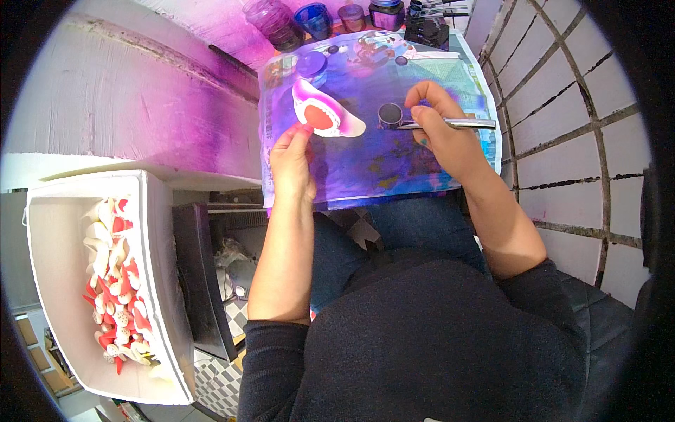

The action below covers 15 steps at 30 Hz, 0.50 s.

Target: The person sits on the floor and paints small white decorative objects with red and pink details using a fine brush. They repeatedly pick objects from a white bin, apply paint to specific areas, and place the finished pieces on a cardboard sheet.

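Observation:
My left hand [296, 158] pinches the edge of a small shark-like figure [343, 118], white with magenta-purple shading and a red mouth ringed by white teeth. To its right, my right hand [443, 124] holds an airbrush [472, 123] with a silver handle and a round dark cup [391, 114] at its front. Both are held over a worktop sheet [369, 174] stained purple and blue. The airbrush nozzle cannot be made out.
Paint jars [314, 22] and more airbrushes on a black holder [427, 34] line the far edge. A purple round lid [311, 64] lies on the sheet. At left stands a white box [58, 295] of red and cream pieces [118, 285]; a tiled wall [564, 158] rises at right.

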Motion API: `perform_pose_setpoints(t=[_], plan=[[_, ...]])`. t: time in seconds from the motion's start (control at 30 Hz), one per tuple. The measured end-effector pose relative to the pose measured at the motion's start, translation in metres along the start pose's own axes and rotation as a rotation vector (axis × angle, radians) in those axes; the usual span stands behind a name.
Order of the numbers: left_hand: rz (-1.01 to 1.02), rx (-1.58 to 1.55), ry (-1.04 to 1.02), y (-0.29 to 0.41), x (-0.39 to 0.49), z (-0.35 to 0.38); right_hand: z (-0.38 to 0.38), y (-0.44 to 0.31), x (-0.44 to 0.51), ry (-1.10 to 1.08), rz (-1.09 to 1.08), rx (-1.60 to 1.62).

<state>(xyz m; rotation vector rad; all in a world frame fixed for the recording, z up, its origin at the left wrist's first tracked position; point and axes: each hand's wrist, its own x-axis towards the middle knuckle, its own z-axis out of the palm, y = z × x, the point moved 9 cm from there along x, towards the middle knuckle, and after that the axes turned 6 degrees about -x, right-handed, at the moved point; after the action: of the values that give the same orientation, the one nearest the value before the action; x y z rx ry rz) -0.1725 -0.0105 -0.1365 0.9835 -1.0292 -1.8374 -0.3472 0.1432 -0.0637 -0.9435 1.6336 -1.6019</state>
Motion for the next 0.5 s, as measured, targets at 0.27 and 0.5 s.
perform_pose_setpoints(t=[0.27,0.5], plan=[[-0.03,-0.19,0.094,0.003,-0.016,-0.029,-0.004,0.004,-0.005,0.046,-0.009,-0.062],[0.121,-0.386,0.185,0.002,-0.125,-0.129,-0.022,-0.001,-0.028,0.265,-0.035,-0.003]])
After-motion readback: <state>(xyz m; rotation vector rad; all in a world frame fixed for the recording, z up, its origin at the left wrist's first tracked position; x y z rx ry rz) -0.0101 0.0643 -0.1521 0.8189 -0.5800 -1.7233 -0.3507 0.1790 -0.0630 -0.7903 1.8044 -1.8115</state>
